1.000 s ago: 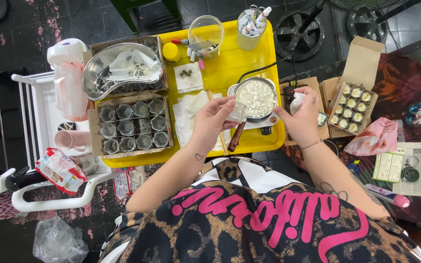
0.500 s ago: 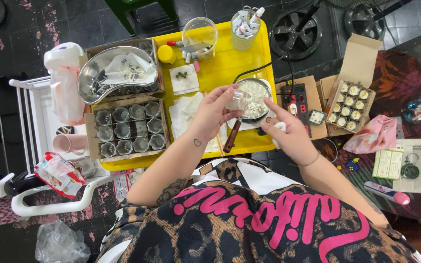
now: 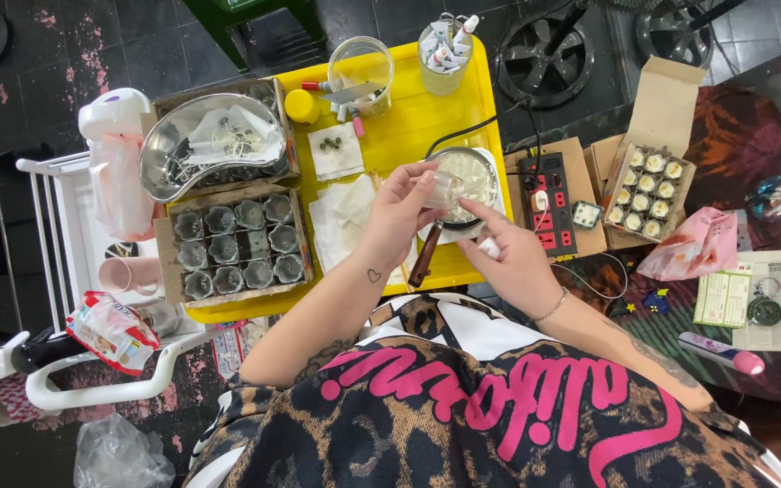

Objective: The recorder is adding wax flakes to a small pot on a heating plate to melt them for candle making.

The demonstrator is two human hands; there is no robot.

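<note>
My left hand (image 3: 399, 217) holds a small clear glass (image 3: 446, 189) by its side, just over the near rim of a metal pot of white wax flakes (image 3: 474, 173). The pot stands on a small hot plate on the yellow tray (image 3: 427, 117), its brown handle (image 3: 420, 256) pointing toward me. My right hand (image 3: 512, 258) is close beside the glass, with the forefinger stretched to its rim and the other fingers curled around a small white object (image 3: 490, 247).
Left on the tray are a cardboard box of several small grey cups (image 3: 232, 244) and a metal kidney bowl (image 3: 205, 140). White paper towels (image 3: 341, 217) lie between. A black and red power strip (image 3: 549, 203), a box of filled white candles (image 3: 648, 185) and a pink bag (image 3: 698, 248) sit right.
My right hand has come from beside the power strip in toward the glass, forefinger now at its rim. My left hand has lifted the glass slightly over the pot's edge.
</note>
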